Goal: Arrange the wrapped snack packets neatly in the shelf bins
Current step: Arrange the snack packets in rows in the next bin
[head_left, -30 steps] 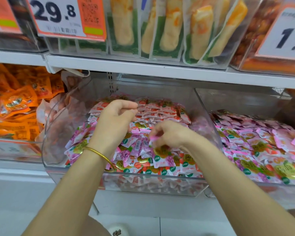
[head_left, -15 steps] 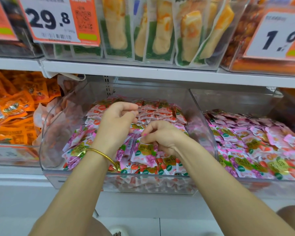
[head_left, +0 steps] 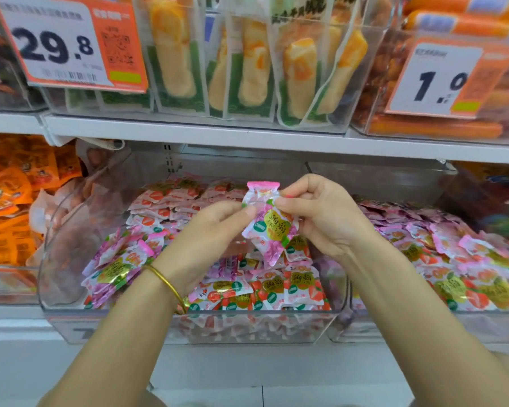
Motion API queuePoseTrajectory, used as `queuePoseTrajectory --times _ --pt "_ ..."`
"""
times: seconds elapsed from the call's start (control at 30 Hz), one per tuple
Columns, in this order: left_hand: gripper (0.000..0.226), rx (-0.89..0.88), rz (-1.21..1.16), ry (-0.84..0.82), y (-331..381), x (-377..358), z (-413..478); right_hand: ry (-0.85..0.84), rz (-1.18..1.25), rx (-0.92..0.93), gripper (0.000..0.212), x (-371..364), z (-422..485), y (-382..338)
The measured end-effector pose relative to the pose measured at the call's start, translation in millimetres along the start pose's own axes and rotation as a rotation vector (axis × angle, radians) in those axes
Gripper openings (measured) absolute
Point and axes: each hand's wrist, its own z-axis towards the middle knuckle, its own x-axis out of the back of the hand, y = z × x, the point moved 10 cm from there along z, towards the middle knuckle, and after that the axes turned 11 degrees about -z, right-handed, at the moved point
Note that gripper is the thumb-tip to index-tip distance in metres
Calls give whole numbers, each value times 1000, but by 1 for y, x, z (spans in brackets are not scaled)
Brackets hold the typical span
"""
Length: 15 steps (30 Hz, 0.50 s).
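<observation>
A clear plastic bin (head_left: 71,321) in the middle of the lower shelf holds several pink and white wrapped snack packets (head_left: 241,292). Above that pile I hold up one pink packet (head_left: 269,227) with a gold label. My right hand (head_left: 326,218) pinches its upper right edge between thumb and fingers. My left hand (head_left: 209,239), with a gold bangle on the wrist, pinches its left side. A second clear bin (head_left: 423,327) to the right holds more pink packets (head_left: 459,265).
Orange packets (head_left: 9,201) fill a bin at the left. The white shelf board (head_left: 247,136) above carries bins of yellow and green packs (head_left: 247,69) and price tags (head_left: 68,45) reading 29.8 and 1.0. A white ledge runs below the bins.
Both hands have risen from the pile. The right hand lifted one pink packet clear of the bin and the left hand came over to pinch its other side.
</observation>
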Motion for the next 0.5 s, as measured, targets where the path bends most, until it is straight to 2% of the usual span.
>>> queuePoseTrajectory --times 0.13,0.23,0.37,0.5 --pt "31 31 -186 -171 -1 -30 0 118 -293 172 28 20 -10 -22" --pt "29 -6 -159 -244 0 -45 2 162 -442 261 25 32 -21 -35" --pt "43 -31 -82 -243 -4 -58 9 139 -439 271 17 47 -35 -34" --pt "36 -45 -71 -159 -5 -65 15 78 -387 209 25 72 -44 -21"
